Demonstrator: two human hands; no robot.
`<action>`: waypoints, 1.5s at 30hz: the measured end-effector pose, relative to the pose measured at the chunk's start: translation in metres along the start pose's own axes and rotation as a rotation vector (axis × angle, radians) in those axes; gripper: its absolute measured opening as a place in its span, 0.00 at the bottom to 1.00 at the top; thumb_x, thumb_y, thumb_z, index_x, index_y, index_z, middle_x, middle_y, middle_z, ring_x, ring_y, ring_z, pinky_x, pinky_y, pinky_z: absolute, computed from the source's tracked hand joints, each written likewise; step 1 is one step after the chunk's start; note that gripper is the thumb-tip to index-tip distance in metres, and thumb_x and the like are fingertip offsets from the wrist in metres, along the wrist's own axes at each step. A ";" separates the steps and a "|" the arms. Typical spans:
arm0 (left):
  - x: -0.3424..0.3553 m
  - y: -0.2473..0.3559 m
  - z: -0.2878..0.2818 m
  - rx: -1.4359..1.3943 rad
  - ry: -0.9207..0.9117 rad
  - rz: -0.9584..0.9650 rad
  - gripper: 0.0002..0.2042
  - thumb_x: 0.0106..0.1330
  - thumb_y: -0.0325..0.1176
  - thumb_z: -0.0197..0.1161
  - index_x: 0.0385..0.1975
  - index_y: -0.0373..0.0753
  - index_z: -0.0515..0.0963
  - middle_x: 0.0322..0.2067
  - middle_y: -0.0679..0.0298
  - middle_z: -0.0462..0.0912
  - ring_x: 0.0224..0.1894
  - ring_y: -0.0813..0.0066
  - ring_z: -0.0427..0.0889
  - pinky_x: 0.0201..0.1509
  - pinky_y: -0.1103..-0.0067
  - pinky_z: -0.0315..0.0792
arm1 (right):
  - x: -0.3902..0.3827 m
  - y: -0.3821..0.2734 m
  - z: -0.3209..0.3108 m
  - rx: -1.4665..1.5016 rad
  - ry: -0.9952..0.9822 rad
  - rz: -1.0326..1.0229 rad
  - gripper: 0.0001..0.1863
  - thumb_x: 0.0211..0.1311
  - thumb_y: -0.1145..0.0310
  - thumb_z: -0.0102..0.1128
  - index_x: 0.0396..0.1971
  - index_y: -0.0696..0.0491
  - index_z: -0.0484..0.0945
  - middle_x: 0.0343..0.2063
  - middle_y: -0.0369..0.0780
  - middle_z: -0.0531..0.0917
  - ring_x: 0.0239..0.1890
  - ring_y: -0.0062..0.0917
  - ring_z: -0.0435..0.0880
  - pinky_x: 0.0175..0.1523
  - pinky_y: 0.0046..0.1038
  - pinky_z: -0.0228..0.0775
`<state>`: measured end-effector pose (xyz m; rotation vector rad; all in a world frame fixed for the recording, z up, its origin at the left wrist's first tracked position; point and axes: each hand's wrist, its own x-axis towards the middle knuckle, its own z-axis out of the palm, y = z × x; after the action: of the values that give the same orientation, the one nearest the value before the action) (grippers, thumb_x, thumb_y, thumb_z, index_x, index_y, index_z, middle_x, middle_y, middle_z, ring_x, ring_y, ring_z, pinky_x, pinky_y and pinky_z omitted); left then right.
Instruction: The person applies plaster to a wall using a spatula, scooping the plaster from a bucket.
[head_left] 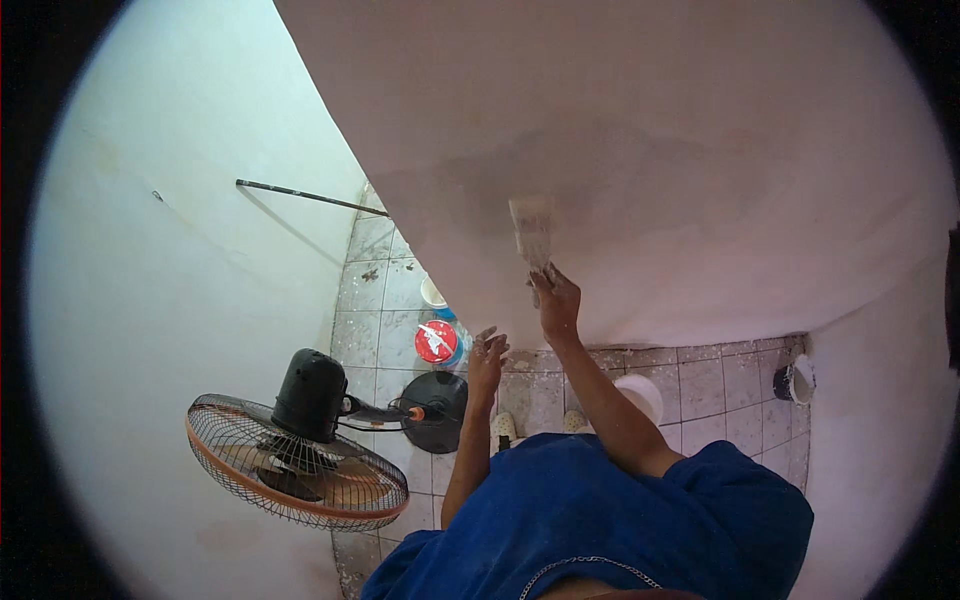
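My right hand [555, 300] grips a putty-smeared flat scraper [530, 225], its broad blade at a darker damp-looking patch [610, 150] on the pale wall [700, 80] in front of me. My left hand [487, 355] is raised lower and to the left, near the wall's left edge, with whitish-smudged fingers apart and nothing held.
A standing fan [310, 440] is at my left, near the side wall [140, 320]. A red-topped bucket [436, 342], another bucket [432, 295], a white tub [640, 390] and a dark-and-white bucket [795, 385] stand on the tiles [365, 330]. A pole [305, 195] leans at the back left.
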<state>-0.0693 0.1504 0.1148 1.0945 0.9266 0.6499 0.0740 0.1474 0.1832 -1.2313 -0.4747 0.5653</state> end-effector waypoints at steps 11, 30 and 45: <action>0.000 0.005 -0.004 -0.015 -0.039 -0.026 0.20 0.57 0.38 0.49 0.48 0.37 0.61 0.42 0.58 0.70 0.42 0.70 0.70 0.44 0.75 0.64 | -0.005 0.008 0.002 -0.057 -0.019 0.040 0.13 0.50 0.69 0.54 0.36 0.60 0.73 0.19 0.31 0.73 0.22 0.12 0.66 0.28 0.15 0.59; 0.008 0.001 0.005 0.012 -0.108 -0.037 0.18 0.58 0.36 0.49 0.46 0.35 0.63 0.40 0.56 0.72 0.39 0.71 0.72 0.38 0.78 0.67 | -0.018 -0.021 -0.032 -0.022 0.052 -0.013 0.07 0.53 0.69 0.50 0.22 0.56 0.72 0.13 0.29 0.67 0.18 0.10 0.61 0.22 0.15 0.53; 0.002 -0.001 0.022 0.081 -0.157 -0.045 0.17 0.58 0.36 0.48 0.45 0.36 0.64 0.38 0.58 0.73 0.37 0.72 0.74 0.36 0.80 0.68 | -0.007 0.034 -0.081 -0.088 0.134 -0.014 0.09 0.53 0.66 0.51 0.28 0.57 0.75 0.16 0.27 0.70 0.17 0.11 0.62 0.22 0.15 0.55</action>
<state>-0.0488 0.1417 0.1168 1.1766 0.8451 0.4854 0.1143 0.0911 0.1281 -1.3398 -0.3978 0.4506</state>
